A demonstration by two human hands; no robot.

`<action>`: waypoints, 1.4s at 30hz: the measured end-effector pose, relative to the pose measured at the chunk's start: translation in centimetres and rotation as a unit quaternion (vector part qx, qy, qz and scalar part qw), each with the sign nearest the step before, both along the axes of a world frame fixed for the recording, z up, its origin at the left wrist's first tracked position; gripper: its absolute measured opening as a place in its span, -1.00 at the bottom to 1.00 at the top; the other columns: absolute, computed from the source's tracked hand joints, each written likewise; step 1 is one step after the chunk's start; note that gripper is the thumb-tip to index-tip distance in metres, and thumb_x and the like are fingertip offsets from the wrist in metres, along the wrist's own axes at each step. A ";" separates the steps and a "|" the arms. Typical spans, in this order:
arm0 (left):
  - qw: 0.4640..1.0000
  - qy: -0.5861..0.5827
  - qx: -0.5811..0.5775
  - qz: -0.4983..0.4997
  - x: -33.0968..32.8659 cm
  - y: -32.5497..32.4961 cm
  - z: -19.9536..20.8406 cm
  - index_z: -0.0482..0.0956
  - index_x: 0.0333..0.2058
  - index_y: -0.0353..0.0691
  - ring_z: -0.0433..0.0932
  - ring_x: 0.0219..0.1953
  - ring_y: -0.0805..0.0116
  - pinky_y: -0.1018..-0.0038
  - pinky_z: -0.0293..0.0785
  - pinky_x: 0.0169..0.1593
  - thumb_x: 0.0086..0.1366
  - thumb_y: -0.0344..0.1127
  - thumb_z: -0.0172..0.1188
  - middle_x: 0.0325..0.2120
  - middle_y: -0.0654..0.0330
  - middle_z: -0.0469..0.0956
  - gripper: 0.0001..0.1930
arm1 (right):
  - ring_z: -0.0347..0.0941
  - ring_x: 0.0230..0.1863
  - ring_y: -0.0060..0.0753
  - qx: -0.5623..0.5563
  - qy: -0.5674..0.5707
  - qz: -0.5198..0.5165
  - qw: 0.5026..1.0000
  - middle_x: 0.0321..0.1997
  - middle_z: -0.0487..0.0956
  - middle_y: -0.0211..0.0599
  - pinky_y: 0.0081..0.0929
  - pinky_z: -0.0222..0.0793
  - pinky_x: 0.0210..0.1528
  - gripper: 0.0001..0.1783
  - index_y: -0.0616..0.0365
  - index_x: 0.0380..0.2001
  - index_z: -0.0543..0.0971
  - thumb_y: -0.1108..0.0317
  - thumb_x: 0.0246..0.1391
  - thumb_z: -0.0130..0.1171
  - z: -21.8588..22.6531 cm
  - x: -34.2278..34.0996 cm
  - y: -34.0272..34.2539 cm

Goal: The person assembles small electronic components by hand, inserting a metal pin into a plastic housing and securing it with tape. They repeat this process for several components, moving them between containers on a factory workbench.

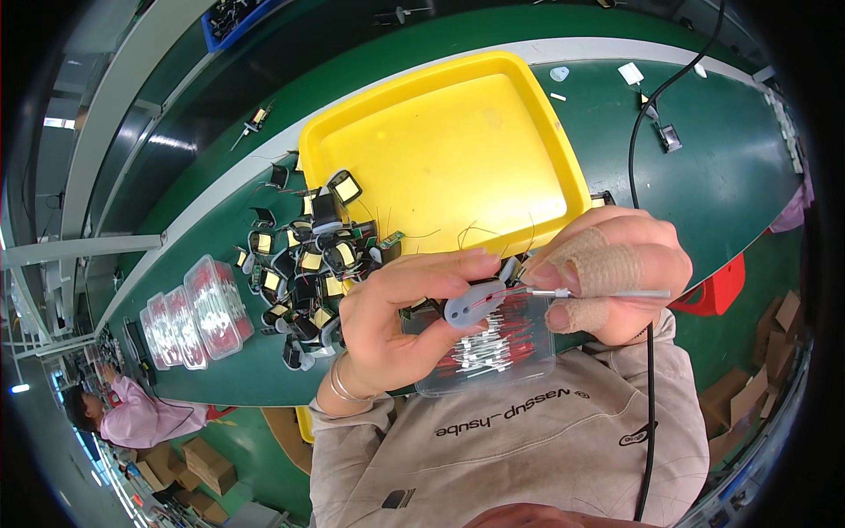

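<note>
Hands: left (396, 326) pinches grey plastic part (473, 306), right (616, 273) grips thin probe (607, 293); clear boxes (189, 319) w/ red labels at left.

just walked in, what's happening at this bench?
A person at a green bench holds a small grey plastic part in the left hand. The right hand, two fingers wrapped in tan tape, pinches a thin sleeved wire against that part. Right below the hands is a clear tub of red and white sleeved wires. An empty yellow tray sits beyond, with a pile of small black and yellow components to its left.
</note>
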State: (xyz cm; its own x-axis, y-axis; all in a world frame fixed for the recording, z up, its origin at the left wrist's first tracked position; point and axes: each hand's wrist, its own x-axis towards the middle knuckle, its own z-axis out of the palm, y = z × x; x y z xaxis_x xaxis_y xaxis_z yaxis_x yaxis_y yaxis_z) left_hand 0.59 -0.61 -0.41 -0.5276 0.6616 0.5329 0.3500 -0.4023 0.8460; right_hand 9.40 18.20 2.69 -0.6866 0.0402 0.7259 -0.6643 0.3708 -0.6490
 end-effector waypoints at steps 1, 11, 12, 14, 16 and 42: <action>1.000 0.012 0.001 0.006 -0.1 0.0 0.0 0.37 -0.23 -0.38 0.59 -0.14 0.09 0.35 0.53 -0.08 -0.02 -0.61 0.32 -0.22 -0.16 0.56 -0.63 | 0.58 -0.49 -0.24 0.037 0.018 0.012 0.999 -0.49 0.62 -0.13 -0.47 0.51 -0.42 -0.68 0.20 -0.45 0.57 0.41 -0.36 0.45 0.0 0.0 0.2; 0.990 0.124 -0.012 0.071 -0.3 -1.1 0.4 0.39 -0.27 -0.27 0.61 -0.18 0.09 0.34 0.49 -0.17 -0.10 -0.59 0.36 -0.30 -0.05 0.61 -0.60 | 0.58 -0.31 -0.28 0.111 0.108 -0.017 0.988 -0.39 0.62 -0.19 -0.49 0.58 -0.34 -0.73 0.19 -0.47 0.58 0.44 -0.33 0.44 0.6 1.3 -2.4; 0.990 0.125 -0.009 0.071 -0.3 -1.4 0.4 0.39 -0.27 -0.27 0.61 -0.18 0.09 0.34 0.49 -0.17 -0.10 -0.59 0.36 -0.30 -0.05 0.61 -0.60 | 0.58 -0.31 -0.28 0.114 0.109 -0.017 0.987 -0.39 0.62 -0.19 -0.49 0.58 -0.34 -0.73 0.19 -0.47 0.58 0.44 -0.33 0.44 0.8 1.5 -2.8; 0.986 0.146 -0.014 0.078 -0.3 -1.9 0.5 0.39 -0.28 -0.26 0.61 -0.18 0.09 0.33 0.47 -0.15 -0.10 -0.58 0.36 -0.31 -0.04 0.62 -0.61 | 0.59 -0.32 -0.29 0.118 0.105 -0.014 0.987 -0.38 0.62 -0.20 -0.49 0.58 -0.32 -0.75 0.19 -0.48 0.58 0.46 -0.31 0.42 0.9 1.7 -3.4; 0.986 0.145 -0.009 0.076 -0.2 -2.0 0.4 0.39 -0.28 -0.26 0.61 -0.18 0.09 0.33 0.47 -0.15 -0.09 -0.57 0.37 -0.31 -0.04 0.62 -0.61 | 0.58 -0.32 -0.30 0.128 0.108 -0.022 0.986 -0.38 0.62 -0.20 -0.49 0.58 -0.31 -0.78 0.19 -0.48 0.58 0.46 -0.30 0.40 1.0 1.8 -3.7; 0.984 0.142 -0.002 0.104 0.1 -5.5 1.1 0.40 -0.28 -0.25 0.63 -0.26 0.18 0.37 0.44 -0.18 -0.07 -0.53 0.39 -0.31 -0.07 0.62 -0.62 | 0.56 -0.35 -0.33 0.193 0.208 -0.086 0.955 -0.44 0.59 -0.19 -0.52 0.57 -0.23 -0.88 0.27 -0.53 0.59 0.57 -0.17 0.07 1.3 1.9 -8.5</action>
